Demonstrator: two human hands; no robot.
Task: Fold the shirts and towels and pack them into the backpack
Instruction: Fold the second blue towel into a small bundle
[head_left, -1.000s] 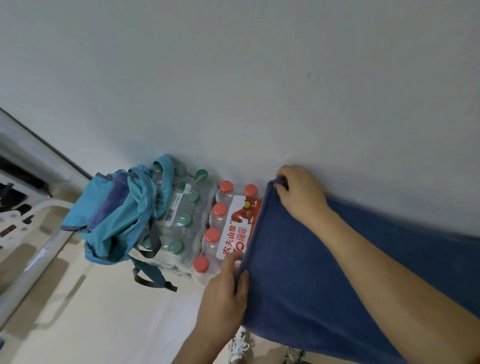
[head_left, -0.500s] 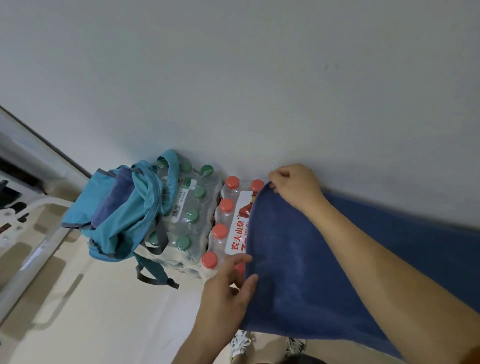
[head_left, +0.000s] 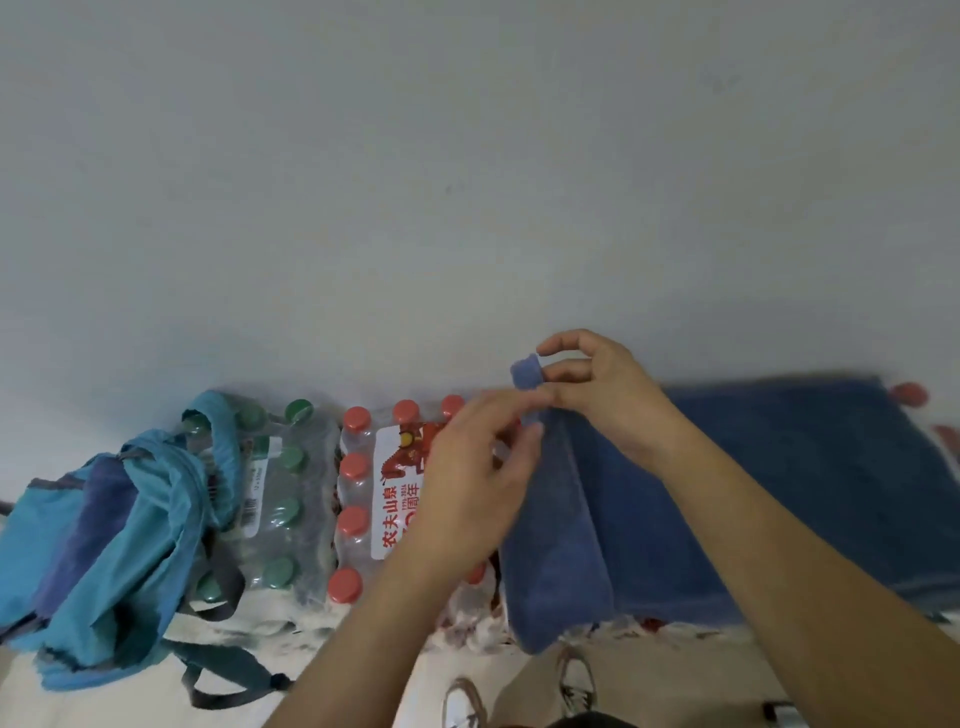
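A dark blue towel (head_left: 769, 493) lies spread over packs of bottles at the right. Its left end is lifted into a hanging fold (head_left: 556, 561). My right hand (head_left: 597, 395) pinches the top corner of that fold against the wall. My left hand (head_left: 467, 493) is beside the fold, fingertips at its upper edge; it is blurred, so its grip is unclear. The teal backpack (head_left: 104, 561) slumps at the left, its mouth open, with a purple-blue cloth (head_left: 88, 519) inside.
Shrink-wrapped packs of green-capped bottles (head_left: 280, 499) and red-capped bottles (head_left: 358, 519) stand against the grey wall (head_left: 467, 156) between backpack and towel. More red caps (head_left: 906, 394) show beyond the towel's right end. My shoes (head_left: 462, 701) stand on the pale floor below.
Both hands rose and came together, gathering the towel's left edge up into a hanging fold. The red-capped pack's label is uncovered again.
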